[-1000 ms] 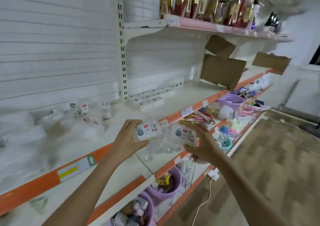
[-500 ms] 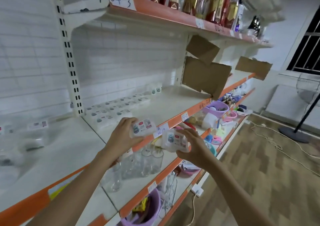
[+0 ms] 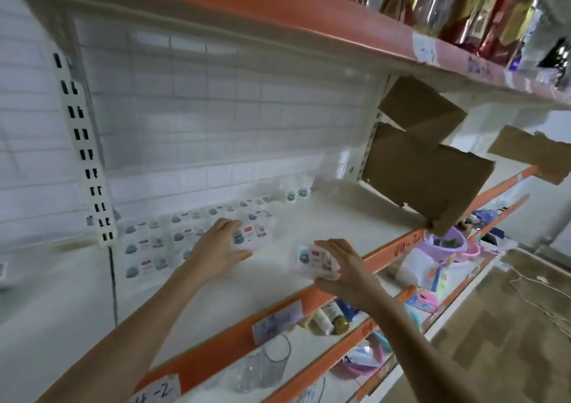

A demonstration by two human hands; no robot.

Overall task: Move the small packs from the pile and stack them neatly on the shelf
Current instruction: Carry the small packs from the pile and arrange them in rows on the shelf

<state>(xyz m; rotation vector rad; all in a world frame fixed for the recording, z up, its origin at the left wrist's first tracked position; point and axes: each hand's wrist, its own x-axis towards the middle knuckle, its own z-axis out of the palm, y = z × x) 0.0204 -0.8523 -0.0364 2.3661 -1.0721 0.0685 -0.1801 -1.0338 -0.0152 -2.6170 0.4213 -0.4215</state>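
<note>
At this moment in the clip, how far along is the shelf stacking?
Done: rows of small packs already sit lined up at the back of the white shelf. In hand: the left hand sets one pack down beside those rows, while the right hand holds another pack above the shelf. Left: placing these two; the pile is out of view.

**Inspection: Person's Arms and Hands**

Two arms are in view, both bare from the frame's lower edge to the wrist. No sleeve, cuff or glove shows on either. The left hand [image 3: 217,245] and right hand [image 3: 346,266] carry no visible ring, watch or band. Motion blur obscures finer detail.
</note>
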